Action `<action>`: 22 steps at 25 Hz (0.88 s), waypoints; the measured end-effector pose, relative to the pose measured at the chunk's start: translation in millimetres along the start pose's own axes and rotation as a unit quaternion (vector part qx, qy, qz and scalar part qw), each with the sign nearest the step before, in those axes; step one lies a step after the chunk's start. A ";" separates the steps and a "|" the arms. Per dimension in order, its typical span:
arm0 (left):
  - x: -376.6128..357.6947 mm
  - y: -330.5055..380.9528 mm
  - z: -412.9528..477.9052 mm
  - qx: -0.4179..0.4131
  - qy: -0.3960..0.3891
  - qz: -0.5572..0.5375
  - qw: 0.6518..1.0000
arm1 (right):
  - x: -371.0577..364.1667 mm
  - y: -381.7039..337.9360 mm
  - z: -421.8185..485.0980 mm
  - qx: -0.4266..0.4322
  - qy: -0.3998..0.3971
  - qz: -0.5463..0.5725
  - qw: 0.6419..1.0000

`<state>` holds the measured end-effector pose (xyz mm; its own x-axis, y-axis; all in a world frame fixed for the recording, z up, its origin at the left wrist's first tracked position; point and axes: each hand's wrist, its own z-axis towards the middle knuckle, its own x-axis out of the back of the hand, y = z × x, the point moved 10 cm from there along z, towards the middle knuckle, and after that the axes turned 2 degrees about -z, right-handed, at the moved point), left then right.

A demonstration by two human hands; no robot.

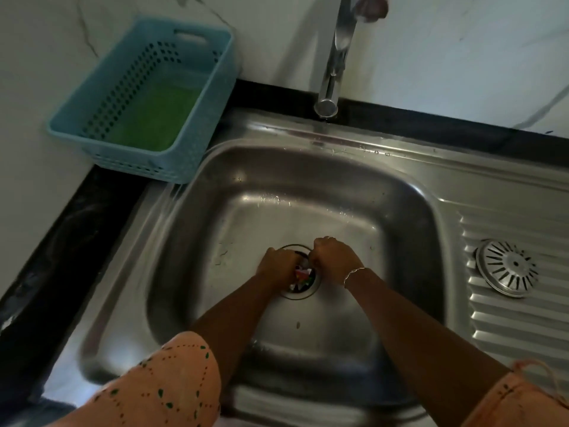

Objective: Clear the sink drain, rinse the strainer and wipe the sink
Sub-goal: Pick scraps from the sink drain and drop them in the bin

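Observation:
A steel sink (277, 192) fills the middle of the view. Both my hands reach down to its drain (303, 291), which holds small coloured scraps of debris (303, 274). My left hand (277, 268) curls its fingers at the drain's left rim and my right hand (334, 257) curls at its upper right rim. What the fingers hold is hidden. A round slotted steel strainer (506, 268) lies on the ribbed drainboard (523, 328) to the right.
A chrome tap (334, 63) stands behind the basin with no water running. At the back left a blue plastic basket (197, 124) on the black counter edge holds a green cloth or sponge (154, 118). White marble wall panels stand behind.

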<state>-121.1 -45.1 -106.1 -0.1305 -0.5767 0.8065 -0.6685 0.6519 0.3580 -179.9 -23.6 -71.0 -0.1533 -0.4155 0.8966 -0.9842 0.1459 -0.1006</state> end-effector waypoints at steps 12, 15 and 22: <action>-18.8 -0.3 13.6 -0.037 0.058 0.114 0.991 | -46.5 -0.4 9.2 0.012 -0.018 -0.016 1.000; -18.2 -2.0 13.8 -0.031 0.056 0.124 0.990 | -43.2 -0.3 9.3 0.010 -0.007 -0.004 1.000; 1.5 -8.4 11.1 -0.007 0.073 0.132 0.988 | -39.6 -4.3 7.8 0.028 0.011 -0.016 0.999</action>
<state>-123.8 -56.9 -113.1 -0.1912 -0.3085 0.9318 -0.6155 0.7771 0.1310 -170.3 -14.8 -109.4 -0.1206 -0.3990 0.9090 -0.9920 0.0826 -0.0954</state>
